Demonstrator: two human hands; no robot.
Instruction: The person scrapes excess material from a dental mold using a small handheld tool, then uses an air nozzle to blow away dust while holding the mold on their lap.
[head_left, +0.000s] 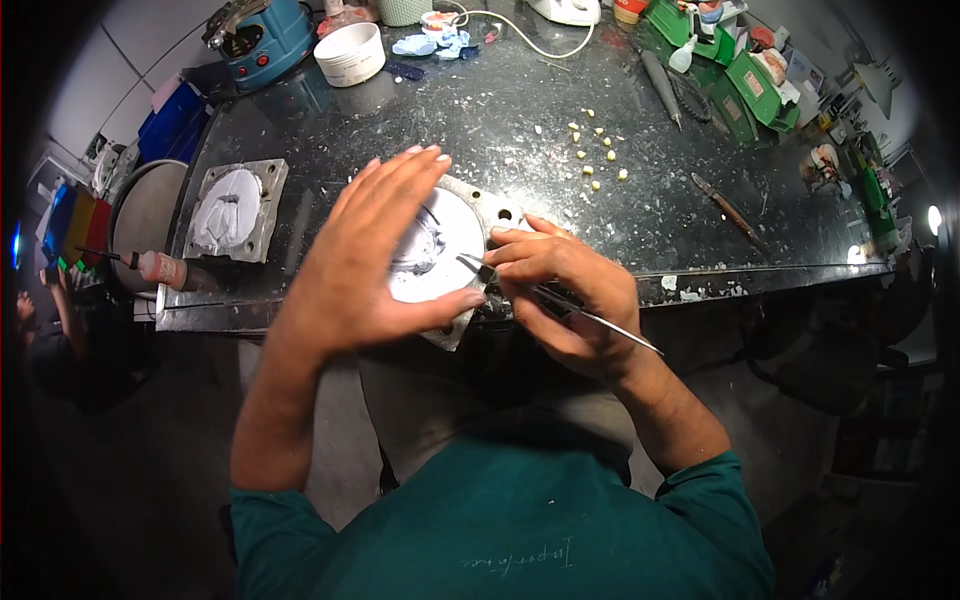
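Note:
At the near edge of the dark bench lies a metal flask half (481, 200) filled with smooth white plaster (463, 228), which has a darker curved hollow near its middle. My left hand (348, 268) is open over the flask's left side, fingers stretched away from me and thumb apart toward the right; it hides part of the plaster. Closed round a slim metal carving tool (622, 333), my right hand (575, 285) holds its tip by the right part of the plaster. The tool's other end sticks out beneath the palm.
Left, another plaster-filled flask half (266, 214) lies near a pinkish bottle (162, 270). Several small yellowish tooth-like pieces (610, 156) are scattered right of centre. Farther right are a handpiece (660, 85) and a wooden-handled knife (722, 205). A white bowl (350, 57) and blue machine (268, 50) stand behind.

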